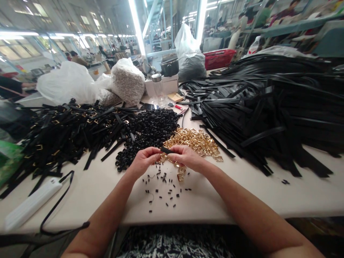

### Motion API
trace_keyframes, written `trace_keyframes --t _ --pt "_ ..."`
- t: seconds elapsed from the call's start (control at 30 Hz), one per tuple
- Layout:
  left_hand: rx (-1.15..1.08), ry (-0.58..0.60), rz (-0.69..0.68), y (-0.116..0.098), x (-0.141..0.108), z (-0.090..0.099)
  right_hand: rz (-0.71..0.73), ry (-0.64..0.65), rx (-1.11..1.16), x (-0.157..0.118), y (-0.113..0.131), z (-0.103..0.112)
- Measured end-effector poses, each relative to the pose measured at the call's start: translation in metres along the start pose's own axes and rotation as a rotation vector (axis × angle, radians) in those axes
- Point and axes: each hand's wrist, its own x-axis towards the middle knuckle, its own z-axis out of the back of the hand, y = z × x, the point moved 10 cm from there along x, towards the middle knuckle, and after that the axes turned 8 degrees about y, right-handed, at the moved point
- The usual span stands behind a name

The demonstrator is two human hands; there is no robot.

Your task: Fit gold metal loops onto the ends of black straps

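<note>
My left hand point(145, 162) is closed in a pinch at the left end of a short black strap point(167, 150). The strap's other end sits between the thumb and fingers of my right hand point(186, 157). A bit of gold shows just under my left fingertips; whether it is held or lies behind them I cannot tell. Close behind my hands is a heap of gold buckles point(197, 139), and a few lie nearer, such as one gold buckle point(181, 177). Left of these spreads a pile of black loops point(150, 123). Small black bits point(170, 192) are scattered on the table below my hands.
Straps with gold buckles point(72, 123) are heaped at left, long black straps point(249, 104) at right. A white power bank-like block point(33, 204) with a black cord lies front left. Behind stand white bags point(128, 80), a glass jar point(158, 86) and a red basket point(219, 59).
</note>
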Motion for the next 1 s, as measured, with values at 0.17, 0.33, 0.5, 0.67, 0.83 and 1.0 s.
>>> trace_keyframes --t 0.17,0.33,0.5,0.67,0.83,1.0 --pt "-0.01 0.055 -0.012 0.0 0.001 -0.013 -0.038 0.02 -0.114 0.003 -0.008 -0.011" --pt "-0.111 -0.057 -0.015 0.003 0.001 -0.009 -0.017 -0.038 -0.082 0.004 -0.007 -0.007" --pt "-0.321 -0.138 0.037 0.015 0.001 -0.006 0.066 -0.126 0.081 0.004 -0.004 -0.002" --pt "-0.355 -0.176 0.028 0.02 0.0 -0.007 0.11 -0.124 0.084 0.005 -0.003 -0.006" --pt "-0.324 -0.195 -0.021 0.021 -0.001 -0.011 0.124 -0.105 0.08 0.004 0.001 -0.01" --pt "-0.183 -0.223 -0.087 0.008 -0.004 -0.003 0.136 -0.084 0.071 0.005 0.001 -0.009"
